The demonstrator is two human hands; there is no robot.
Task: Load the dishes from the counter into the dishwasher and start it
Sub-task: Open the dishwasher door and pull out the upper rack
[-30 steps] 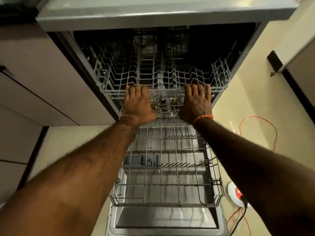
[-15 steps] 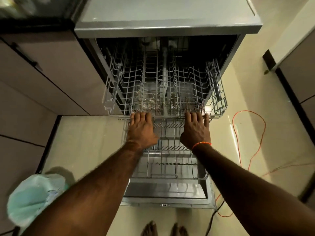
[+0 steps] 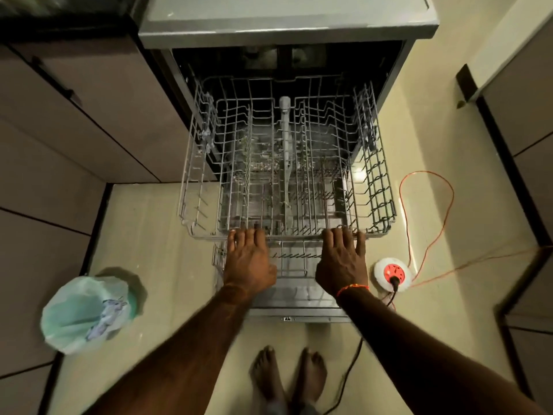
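Note:
The dishwasher [image 3: 287,28] stands open with its door [image 3: 299,310] folded down to the floor. Its grey wire upper rack [image 3: 377,175] is pulled far out and holds no dishes. My left hand [image 3: 248,262] grips the rack's front rail on the left, fingers hooked over the wire. My right hand [image 3: 344,262] grips the same rail on the right. Under the hands, part of the lower rack [image 3: 294,256] shows, also pulled out over the door. No dishes are in view.
A bin lined with a green bag [image 3: 85,313] stands on the floor at left. A white and red extension socket [image 3: 393,274] with an orange cable [image 3: 449,199] lies right of the door. Cabinets [image 3: 89,115] flank the left side. My bare feet [image 3: 288,375] stand before the door.
Both hands have drawn the upper rack out of the dishwasher towards me, from barely out to nearly fully extended. The view has pulled back, bringing the bin and my feet into sight.

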